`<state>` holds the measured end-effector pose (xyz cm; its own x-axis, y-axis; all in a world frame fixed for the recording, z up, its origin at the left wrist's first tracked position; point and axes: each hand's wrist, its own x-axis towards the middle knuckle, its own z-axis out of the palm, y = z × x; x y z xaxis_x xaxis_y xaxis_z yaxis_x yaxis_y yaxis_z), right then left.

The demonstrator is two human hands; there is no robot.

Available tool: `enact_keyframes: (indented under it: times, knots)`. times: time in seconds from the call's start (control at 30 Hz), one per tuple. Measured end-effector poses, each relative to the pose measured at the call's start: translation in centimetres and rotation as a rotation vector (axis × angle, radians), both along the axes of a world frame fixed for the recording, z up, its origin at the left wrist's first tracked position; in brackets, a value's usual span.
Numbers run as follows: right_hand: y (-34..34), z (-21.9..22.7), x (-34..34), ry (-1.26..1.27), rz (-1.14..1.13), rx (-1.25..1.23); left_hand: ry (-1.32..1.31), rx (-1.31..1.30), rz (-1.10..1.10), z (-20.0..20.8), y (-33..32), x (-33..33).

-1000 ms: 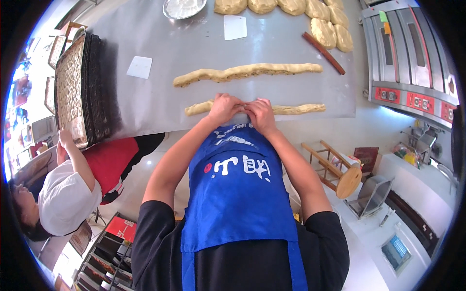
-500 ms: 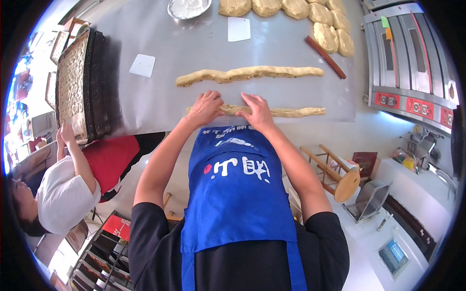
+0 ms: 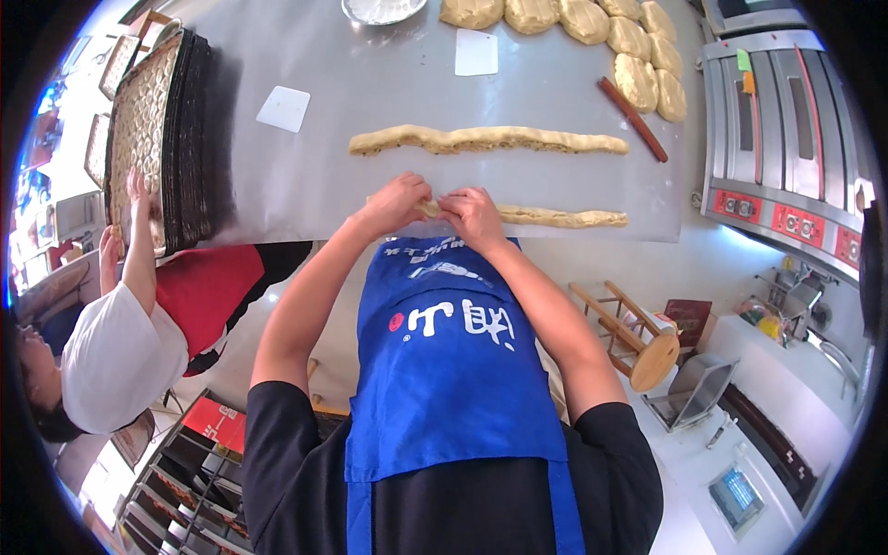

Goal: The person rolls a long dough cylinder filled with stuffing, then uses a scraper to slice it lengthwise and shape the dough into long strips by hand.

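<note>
Dough rope, tan, long, thin [image 3: 555, 217]: pinched at near end by left hand [image 3: 396, 202] and right hand [image 3: 474, 215], close together; second thicker dough rope [image 3: 486, 140] just beyond on steel table [image 3: 305, 176].

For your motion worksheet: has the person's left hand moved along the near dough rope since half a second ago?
Yes. The left hand has moved rightward along the near dough rope, closing up to the right hand.

A steel worktable [image 3: 305, 185] carries two long dough ropes: the near one [image 3: 555, 217] runs right from where both hands pinch it, the other [image 3: 486, 140] lies just beyond. Farther off sit two white scrapers [image 3: 283, 108], a wooden stick [image 3: 632, 118], flat dough rounds [image 3: 636, 79], and stacked dark trays [image 3: 171, 139] far left.
</note>
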<state>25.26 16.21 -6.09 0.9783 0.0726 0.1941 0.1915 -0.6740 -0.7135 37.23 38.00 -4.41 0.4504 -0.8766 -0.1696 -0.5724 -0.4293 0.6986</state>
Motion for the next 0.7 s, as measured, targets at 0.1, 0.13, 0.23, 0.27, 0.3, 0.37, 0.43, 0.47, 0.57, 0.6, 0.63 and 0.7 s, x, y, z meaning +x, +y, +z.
enact_keyframes:
  times: [0.1,0.13,0.23,0.27,0.3,0.37,0.43,0.47,0.57,0.6,0.63,0.7]
  knots:
    - [-0.1,-0.2,0.0,0.004,0.041,-0.038,-0.038,-0.045,0.024,0.8,-0.2,-0.4]
    - [-0.1,0.1,0.1,0.02,0.063,-0.059,-0.037,-0.045,0.028,0.6,0.1,-0.6]
    - [1.1,0.7,0.4,-0.151,0.052,-0.104,-0.172,-0.186,0.122,-0.4,1.4,-1.0]
    - [1.3,0.4,0.1,-0.15,0.056,-0.104,-0.172,-0.144,0.078,-0.9,1.8,-0.9]
    - [1.5,0.0,0.0,-0.091,0.074,-0.097,-0.174,-0.102,0.03,-0.9,2.0,-0.6]
    - [1.7,-0.8,-0.2,-0.035,0.095,-0.09,-0.159,-0.017,0.007,-1.0,2.1,-0.6]
    - [1.9,0.4,-0.4,0.025,0.085,-0.035,-0.139,0.069,-0.003,-0.6,2.3,-1.1]
    - [2.4,0.5,-0.1,0.026,0.093,-0.035,-0.175,0.052,0.006,-0.5,2.5,-1.3]
    - [3.2,0.0,0.3,-0.156,0.061,-0.063,-0.2,0.033,0.017,-0.1,2.6,-1.8]
    - [3.2,-0.5,0.5,-0.113,0.082,-0.063,-0.193,0.036,0.023,0.0,2.7,-1.7]
    - [3.1,-0.9,0.5,-0.071,0.104,-0.063,-0.193,0.037,0.022,0.2,2.8,-1.7]
    - [2.7,-0.6,0.3,-0.017,0.134,-0.038,-0.183,-0.138,0.112,0.2,3.3,-1.7]
